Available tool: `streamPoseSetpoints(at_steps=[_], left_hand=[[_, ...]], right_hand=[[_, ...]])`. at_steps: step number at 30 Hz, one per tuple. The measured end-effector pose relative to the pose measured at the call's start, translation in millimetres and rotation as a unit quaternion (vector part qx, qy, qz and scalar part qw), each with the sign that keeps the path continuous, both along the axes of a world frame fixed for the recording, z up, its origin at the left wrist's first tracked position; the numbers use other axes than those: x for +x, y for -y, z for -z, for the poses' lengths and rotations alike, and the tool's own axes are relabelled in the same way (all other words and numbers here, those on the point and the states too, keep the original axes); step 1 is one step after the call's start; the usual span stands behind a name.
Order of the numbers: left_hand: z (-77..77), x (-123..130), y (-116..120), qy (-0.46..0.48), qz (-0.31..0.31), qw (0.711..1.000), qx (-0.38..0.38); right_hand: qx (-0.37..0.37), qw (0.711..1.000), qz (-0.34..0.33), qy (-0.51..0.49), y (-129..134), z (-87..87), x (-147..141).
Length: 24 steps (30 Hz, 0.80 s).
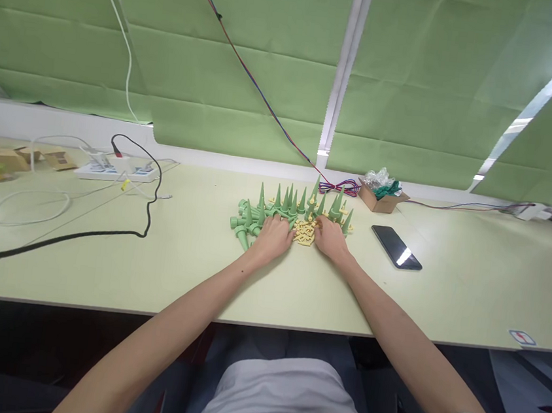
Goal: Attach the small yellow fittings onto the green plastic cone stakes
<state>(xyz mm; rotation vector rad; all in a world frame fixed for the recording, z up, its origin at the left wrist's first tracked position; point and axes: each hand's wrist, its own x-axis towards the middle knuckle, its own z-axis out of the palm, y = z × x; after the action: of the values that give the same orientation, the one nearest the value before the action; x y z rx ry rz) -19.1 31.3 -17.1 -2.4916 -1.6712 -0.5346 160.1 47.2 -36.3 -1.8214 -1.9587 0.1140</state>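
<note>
Several green cone-shaped pieces stand or lie in a cluster at the middle of the table. Small yellow pieces form a flat pile between my hands. My left hand rests at the left side of that pile, over some green cones, its fingers bent; what they hold, if anything, is hidden. At the pile's right edge is my right hand, fingers curled together beside the standing cones. Anything between its fingertips is too small to make out. Some cones at the right have yellow bits on them.
A black phone lies right of my right hand. Behind it stands a small cardboard box with plastic and green material. Coiled wires lie at the back. A power strip, white cables and a black cable occupy the left.
</note>
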Motion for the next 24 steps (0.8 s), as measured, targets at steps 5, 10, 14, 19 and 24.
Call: streamPoseSetpoints(at_steps=[5, 10, 14, 19, 24], left_hand=[[-0.7, -0.2, 0.7, -0.012, -0.008, 1.000, -0.001], [-1.4, 0.5, 0.2, -0.014, -0.009, 1.000, -0.008], [-1.3, 0.0, -0.5, -0.017, -0.014, 1.000, -0.011], [-2.0, -0.5, 0.2, -0.007, -0.021, 1.000, -0.016], [-0.2, -0.6, -0.8, 0.005, -0.020, 1.000, -0.013]], right_hand=[[0.014, 0.999, -0.019, -0.024, -4.6, 4.4, 2.2], [0.022, 0.999, -0.016, -0.037, -5.9, 4.4, 2.3], [0.023, 0.999, -0.007, -0.031, -4.0, 3.8, 1.6], [0.017, 1.000, 0.001, -0.024, -2.4, 3.3, 0.4], [0.013, 1.000, -0.001, -0.019, -2.3, 1.8, -0.3]])
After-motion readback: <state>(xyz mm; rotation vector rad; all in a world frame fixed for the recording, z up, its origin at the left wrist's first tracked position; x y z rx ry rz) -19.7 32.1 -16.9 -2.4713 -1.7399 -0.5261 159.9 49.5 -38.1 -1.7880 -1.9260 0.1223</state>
